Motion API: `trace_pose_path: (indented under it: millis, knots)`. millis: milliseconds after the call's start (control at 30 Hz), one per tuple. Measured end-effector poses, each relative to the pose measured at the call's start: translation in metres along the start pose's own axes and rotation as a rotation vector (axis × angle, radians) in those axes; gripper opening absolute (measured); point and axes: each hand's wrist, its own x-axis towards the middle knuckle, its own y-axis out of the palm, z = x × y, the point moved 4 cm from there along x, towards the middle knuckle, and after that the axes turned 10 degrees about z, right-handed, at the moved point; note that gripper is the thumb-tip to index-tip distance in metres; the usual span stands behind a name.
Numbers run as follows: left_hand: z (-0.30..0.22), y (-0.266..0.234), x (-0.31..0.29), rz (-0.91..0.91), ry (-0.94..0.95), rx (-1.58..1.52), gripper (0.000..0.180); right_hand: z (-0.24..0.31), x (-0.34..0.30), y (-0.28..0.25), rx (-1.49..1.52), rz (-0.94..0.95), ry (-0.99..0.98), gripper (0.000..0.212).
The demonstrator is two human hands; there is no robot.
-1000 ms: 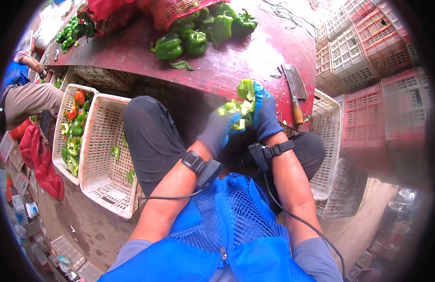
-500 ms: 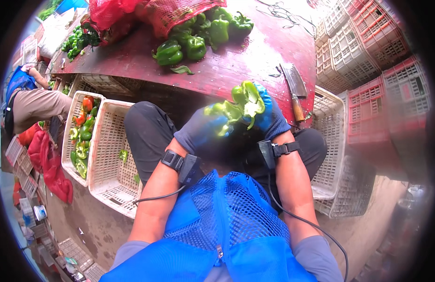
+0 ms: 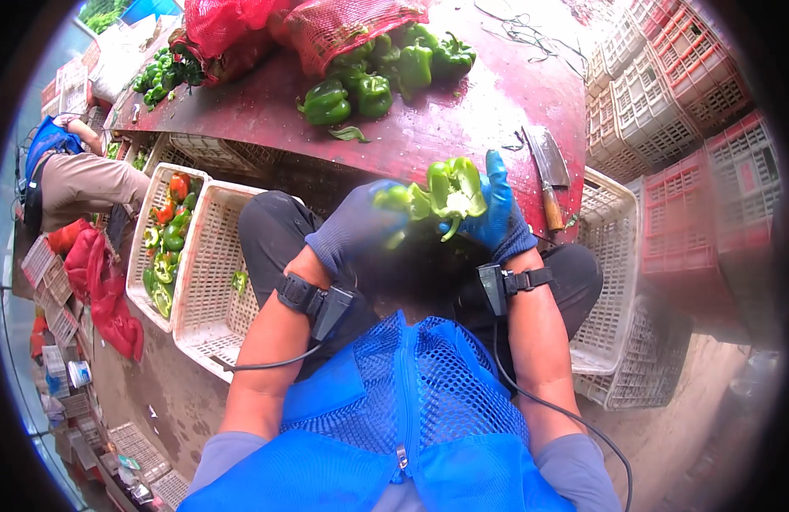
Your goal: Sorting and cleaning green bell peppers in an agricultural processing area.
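An opened green bell pepper (image 3: pixel 454 192), its pale inside showing, is in my right hand (image 3: pixel 502 218), gloved in blue and closed around its right side. One or more gloved fingers stick up beside it. Against its left side, my left hand (image 3: pixel 353 224), in a grey-blue glove, holds a green pepper piece (image 3: pixel 401 201). Motion blurs the left fingers and that piece. Both hands are in front of the table's near edge, above my lap. A cleaver (image 3: pixel 548 175) with a wooden handle lies on the red table (image 3: pixel 420 128) to the right of my hands.
Whole green peppers (image 3: pixel 373 96) are heaped by a red mesh bag (image 3: pixel 352 34) on the table. At my left stand a crate of cut peppers (image 3: pixel 164 243) and a pale crate (image 3: pixel 211 282) with a green piece. Another crate (image 3: pixel 612 282) is at my right. A co-worker (image 3: pixel 87 183) bends at far left.
The view has shifted, moving the table and crates slightly right and down. My right fingers have straightened upward beside the pepper. My left hand has moved slightly left relative to the table.
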Motion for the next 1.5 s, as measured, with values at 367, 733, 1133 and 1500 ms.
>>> trace_pose_path:
  millis: [367, 733, 1133, 1500]
  knots:
    - [0.022, -0.003, -0.009, -0.181, -0.005, 0.131, 0.028, 0.001, 0.002, -0.015, -0.680, -0.175, -0.056, 0.028]
    - [-0.047, -0.048, -0.102, -0.526, -0.160, 0.268, 0.026, 0.027, -0.008, -0.029, -0.878, -0.350, -0.157, 0.032]
    - [0.014, -0.169, -0.264, -1.088, -0.758, 0.984, 0.083, 0.020, -0.006, -0.005, -1.092, -0.331, -0.067, 0.035]
    - [-0.017, -0.027, -0.046, -0.322, -0.159, 0.015, 0.070, -0.014, 0.003, 0.035, -1.159, -0.016, 0.124, 0.044]
